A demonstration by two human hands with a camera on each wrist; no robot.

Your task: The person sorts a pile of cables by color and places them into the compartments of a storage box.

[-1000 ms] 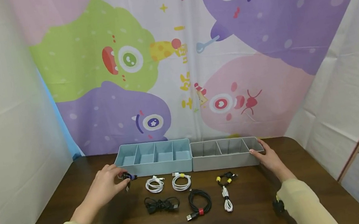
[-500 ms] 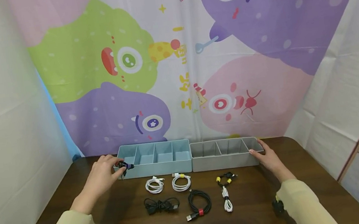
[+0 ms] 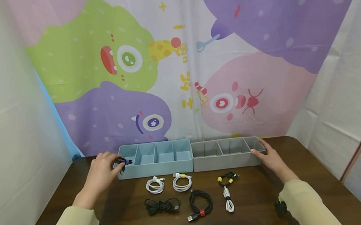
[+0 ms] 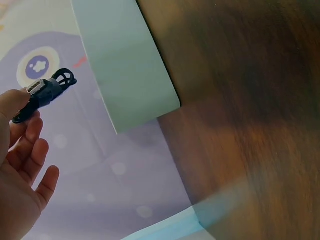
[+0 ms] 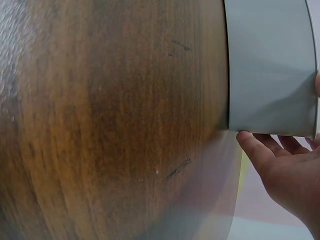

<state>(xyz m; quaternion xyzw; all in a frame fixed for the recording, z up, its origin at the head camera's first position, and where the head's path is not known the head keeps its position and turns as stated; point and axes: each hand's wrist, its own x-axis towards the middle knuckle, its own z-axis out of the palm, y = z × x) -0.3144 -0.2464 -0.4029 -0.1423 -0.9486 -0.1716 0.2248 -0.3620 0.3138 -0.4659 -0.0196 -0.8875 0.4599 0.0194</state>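
Note:
My left hand [image 3: 101, 173] pinches a small bundled black USB cable [image 4: 49, 92] between thumb and fingertips; its metal plug shows in the left wrist view. In the head view, the cable overlaps the leftmost compartment of a light blue divided box [image 3: 160, 169]. A grey divided box [image 3: 227, 162] stands end to end with the blue one. My right hand [image 3: 272, 158] holds the grey box's right end, thumb at the front rim and fingers round the end wall. From the right wrist, fingertips [image 5: 243, 136] show against that wall.
In front of the boxes lie two coiled white cables [image 3: 182, 183], a black bundled cable [image 3: 161, 206], a black coil with a red tie [image 3: 208, 198], a small black cable with yellow ties [image 3: 223, 183] and a folded white cable [image 3: 229, 204]. A printed curtain [image 3: 182, 123] hangs behind.
My left hand has lifted the black USB cable from in front of the blue box up and slightly left, to its left end. My right hand stays on the grey box.

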